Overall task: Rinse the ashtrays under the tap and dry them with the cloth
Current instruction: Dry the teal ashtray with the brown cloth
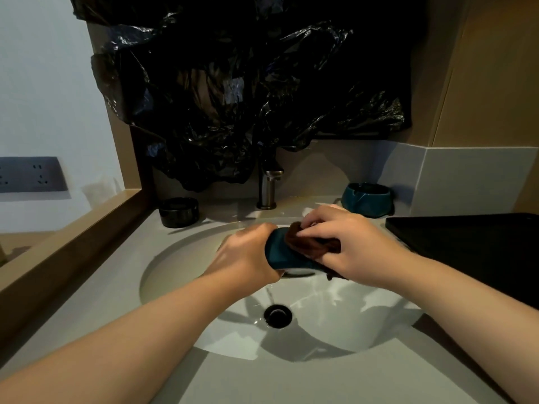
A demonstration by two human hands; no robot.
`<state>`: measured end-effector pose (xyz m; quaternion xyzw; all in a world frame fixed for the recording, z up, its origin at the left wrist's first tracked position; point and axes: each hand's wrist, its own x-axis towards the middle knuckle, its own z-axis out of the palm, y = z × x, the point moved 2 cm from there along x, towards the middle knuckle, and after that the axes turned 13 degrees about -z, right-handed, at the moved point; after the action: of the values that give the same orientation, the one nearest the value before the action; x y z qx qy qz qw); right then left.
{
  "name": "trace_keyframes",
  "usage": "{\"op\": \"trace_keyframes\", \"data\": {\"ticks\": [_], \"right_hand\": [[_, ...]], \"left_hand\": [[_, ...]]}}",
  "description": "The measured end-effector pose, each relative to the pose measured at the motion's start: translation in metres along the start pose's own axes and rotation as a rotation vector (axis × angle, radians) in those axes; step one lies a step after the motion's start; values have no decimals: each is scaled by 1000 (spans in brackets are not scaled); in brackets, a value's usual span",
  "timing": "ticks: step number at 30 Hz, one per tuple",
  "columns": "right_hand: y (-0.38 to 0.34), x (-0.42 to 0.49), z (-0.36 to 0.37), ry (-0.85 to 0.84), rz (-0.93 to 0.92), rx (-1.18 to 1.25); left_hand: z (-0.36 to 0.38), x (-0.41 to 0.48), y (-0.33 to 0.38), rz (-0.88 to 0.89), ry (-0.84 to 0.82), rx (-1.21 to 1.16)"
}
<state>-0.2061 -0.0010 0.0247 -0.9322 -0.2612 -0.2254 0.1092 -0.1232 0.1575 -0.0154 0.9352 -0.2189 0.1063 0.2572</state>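
Over the white sink [180,258] my left hand [248,255] grips a teal ashtray [281,255], tilted on its side. My right hand [347,243] presses a brown cloth [309,243] against the ashtray's upper face. A second teal ashtray [366,199] stands upright on the counter at the back right. A black round ashtray [178,212] stands at the back left of the basin. The metal tap [268,186] rises behind the sink; I see no water running from it.
A black tray [472,243] lies on the counter to the right of the sink. Black plastic sheeting [233,83] covers the wall above the tap. The drain [277,315] sits in the basin's wet floor. A wooden ledge [67,252] borders the counter's left side.
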Motion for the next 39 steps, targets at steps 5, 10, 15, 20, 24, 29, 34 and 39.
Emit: {"op": "trace_keyframes", "data": {"ticks": [5,10,15,20,24,29,34,39], "right_hand": [[-13,3,8,-31,-2,-125],[-5,2,14,53,60,-175],[0,-4,12,89,-108,-238],[-5,-1,15,71,-184,-336],[-2,0,16,73,-156,-302],[-2,-4,16,71,-204,-289],[3,-4,14,171,-51,-316],[-8,-2,21,172,-167,-308]], "left_hand": [[-2,1,-1,-10,39,2],[0,-2,2,28,27,21],[-4,-1,-2,-29,54,-77],[-1,-2,2,18,13,-40],[0,-1,1,-25,4,-61],[-6,1,-4,-135,24,-205],[-2,-5,2,-76,14,-153],[-5,-4,1,-61,48,-116]]}}
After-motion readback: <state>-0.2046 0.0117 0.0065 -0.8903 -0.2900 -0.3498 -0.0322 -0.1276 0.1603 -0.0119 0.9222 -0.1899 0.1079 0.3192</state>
